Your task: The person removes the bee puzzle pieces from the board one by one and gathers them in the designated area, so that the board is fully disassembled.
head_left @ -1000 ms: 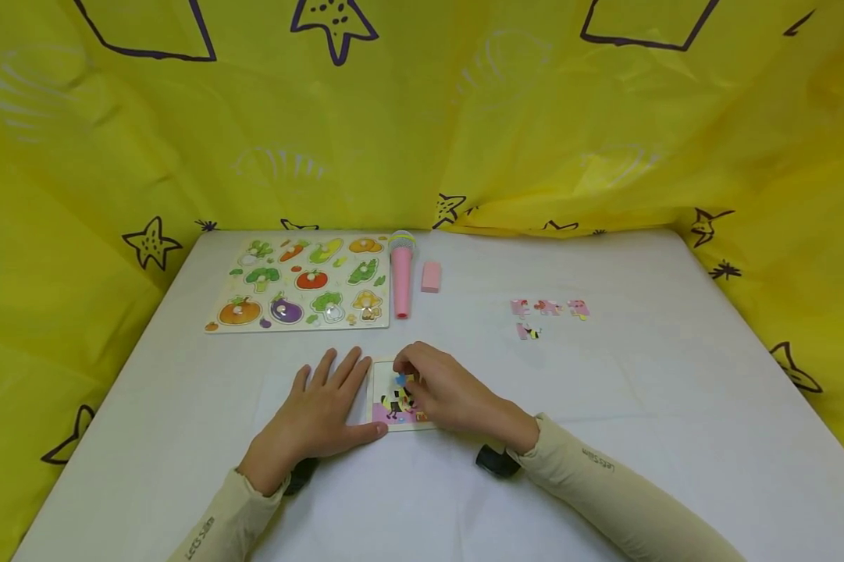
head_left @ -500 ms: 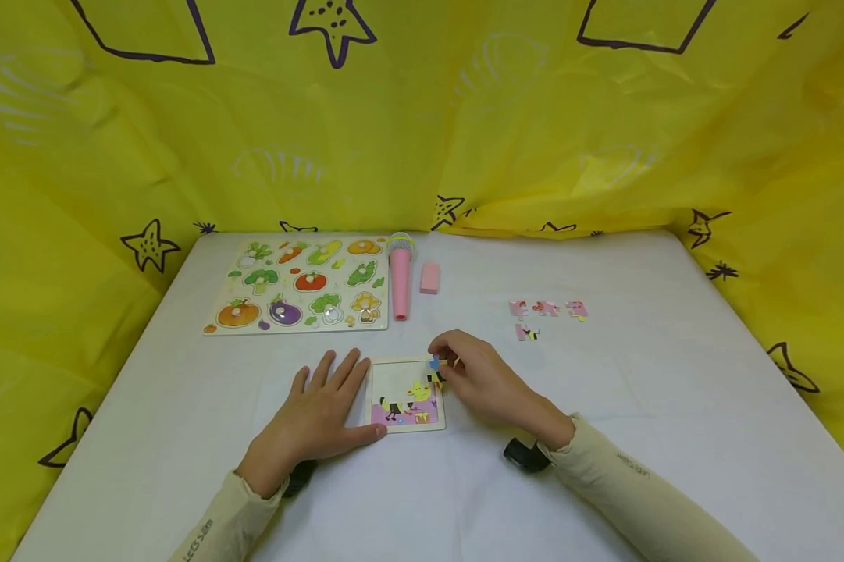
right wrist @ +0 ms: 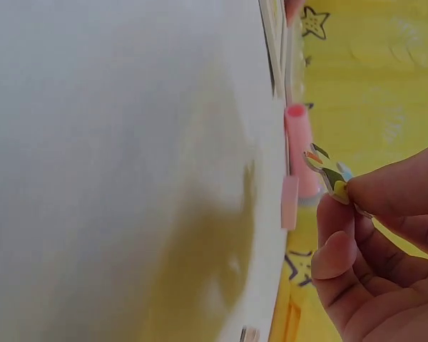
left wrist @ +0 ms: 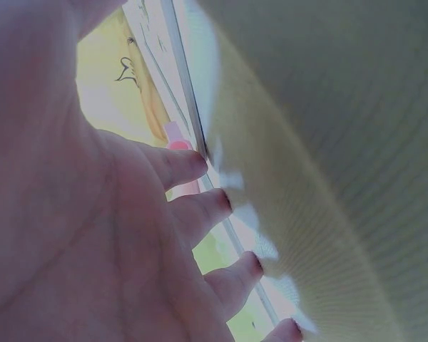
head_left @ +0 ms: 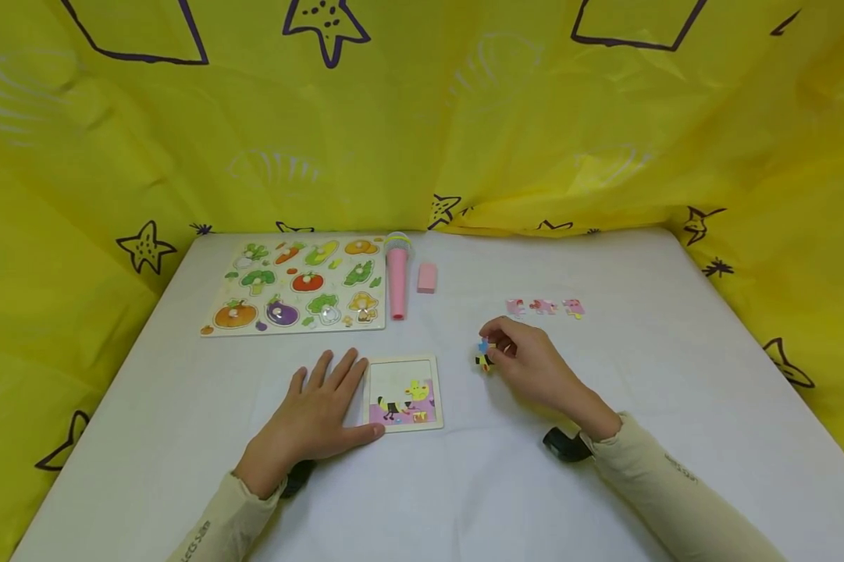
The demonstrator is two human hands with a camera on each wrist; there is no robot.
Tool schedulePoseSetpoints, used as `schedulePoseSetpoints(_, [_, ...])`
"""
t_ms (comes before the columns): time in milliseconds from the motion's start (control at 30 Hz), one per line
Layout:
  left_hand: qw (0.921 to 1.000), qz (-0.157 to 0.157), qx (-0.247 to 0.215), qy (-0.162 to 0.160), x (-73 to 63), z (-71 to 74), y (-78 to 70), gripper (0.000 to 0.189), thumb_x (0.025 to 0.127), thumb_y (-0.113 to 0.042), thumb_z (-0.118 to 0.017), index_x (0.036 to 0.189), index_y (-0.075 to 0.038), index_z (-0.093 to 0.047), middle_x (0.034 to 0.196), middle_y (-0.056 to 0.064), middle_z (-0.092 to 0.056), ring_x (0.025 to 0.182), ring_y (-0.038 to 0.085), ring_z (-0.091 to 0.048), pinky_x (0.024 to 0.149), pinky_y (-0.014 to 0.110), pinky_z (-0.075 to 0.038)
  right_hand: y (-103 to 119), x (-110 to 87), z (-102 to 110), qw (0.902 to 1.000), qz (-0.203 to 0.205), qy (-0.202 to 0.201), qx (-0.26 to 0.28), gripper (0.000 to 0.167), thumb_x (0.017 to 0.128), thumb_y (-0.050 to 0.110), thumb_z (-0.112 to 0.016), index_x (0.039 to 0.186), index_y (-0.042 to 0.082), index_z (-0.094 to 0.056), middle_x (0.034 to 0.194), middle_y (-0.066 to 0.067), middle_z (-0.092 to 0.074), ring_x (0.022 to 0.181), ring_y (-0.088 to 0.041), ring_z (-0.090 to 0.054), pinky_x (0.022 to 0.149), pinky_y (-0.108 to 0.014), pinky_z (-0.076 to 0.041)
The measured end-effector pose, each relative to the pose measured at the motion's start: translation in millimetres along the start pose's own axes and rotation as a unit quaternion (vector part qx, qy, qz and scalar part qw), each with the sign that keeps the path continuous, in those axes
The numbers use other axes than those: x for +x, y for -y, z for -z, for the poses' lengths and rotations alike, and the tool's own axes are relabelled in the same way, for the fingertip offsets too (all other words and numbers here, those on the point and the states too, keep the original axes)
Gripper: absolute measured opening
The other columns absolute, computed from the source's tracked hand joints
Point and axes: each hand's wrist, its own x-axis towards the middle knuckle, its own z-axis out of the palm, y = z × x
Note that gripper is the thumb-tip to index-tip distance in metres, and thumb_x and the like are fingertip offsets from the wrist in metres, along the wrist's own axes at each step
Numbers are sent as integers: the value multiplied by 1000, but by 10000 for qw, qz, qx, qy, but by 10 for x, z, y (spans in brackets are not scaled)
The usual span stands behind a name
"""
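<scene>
Right grip [head_left: 530, 363] pinching a blue, yellow and black jigsaw piece [head_left: 484, 357], just right of the puzzle frame [head_left: 397, 376]!
Left grip [head_left: 315, 414] spread, touching the frame's left edge; behind-right of the frame, three pink jigsaw pieces [head_left: 543, 307]; behind it, a pink microphone [head_left: 397, 282].

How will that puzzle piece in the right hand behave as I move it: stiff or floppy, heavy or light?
The puzzle piece is probably stiff: it juts past the right hand without visible sagging. It's likely light, looking small and thin in the right wrist view. Laid flat, something that thin may be hard to get under.
</scene>
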Motion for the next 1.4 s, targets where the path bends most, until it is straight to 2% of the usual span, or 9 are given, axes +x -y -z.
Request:
schedulePoseSetpoints(367, [10000, -6, -60, -14, -18, -17, 1, 102, 95, -62, -72, 168, -4, -32, 175, 18, -24, 158, 52, -16, 119, 76, -14, -287, -134, 259, 9988, -316, -342, -135, 19, 98, -8, -67, 115, -2, -71, 92, -4, -73, 79, -20, -65, 74, -28, -53])
schedulePoseSetpoints(633, [10000, -19, 19, -7, -6, -2, 8, 102, 95, -63, -71, 168, -4, -31, 175, 18, -24, 158, 52, -16, 119, 76, -15, -392, -169, 400, 9967, -568, -494, -318, 21, 99, -7, -67, 118, 1, -72, 94, -7, -73, 81, -22, -65, 74, -29, -51])
schedulePoseSetpoints(833, [10000, -31, -21, -5, 4, 20, -2, 102, 95, -64, -70, 168, -4, -31, 175, 18, -23, 159, 52, -15, 119, 76, -14, -437, -148, 516, 9941, -688, -615, -570, 21, 99, -6, -65, 119, -4, -71, 94, -11, -72, 80, -24, -63, 72, -30, -51])
schedulePoseSetpoints(1067, [10000, 24, -69, 42, -6, 36, -8, 104, 95, -65, -70, 169, -5, -30, 176, 17, -22, 159, 51, -14, 120, 76, -13, -546, -112, 603, 9910, -807, -742, -773, 22, 101, -3, -61, 120, -4, -72, 88, -10, -70, 72, -22, -58, 63, -29, -46])
schedulePoseSetpoints(1400, [10000, 10, 7, 21, -19, 27, -2, 103, 95, -65, -70, 168, -4, -31, 175, 17, -24, 159, 51, -16, 119, 76, -16, -633, -12, 623, 9898, -919, -614, -901, 25, 100, -3, -59, 119, -9, -74, 84, -11, -65, 69, -22, -50, 62, -31, -40])
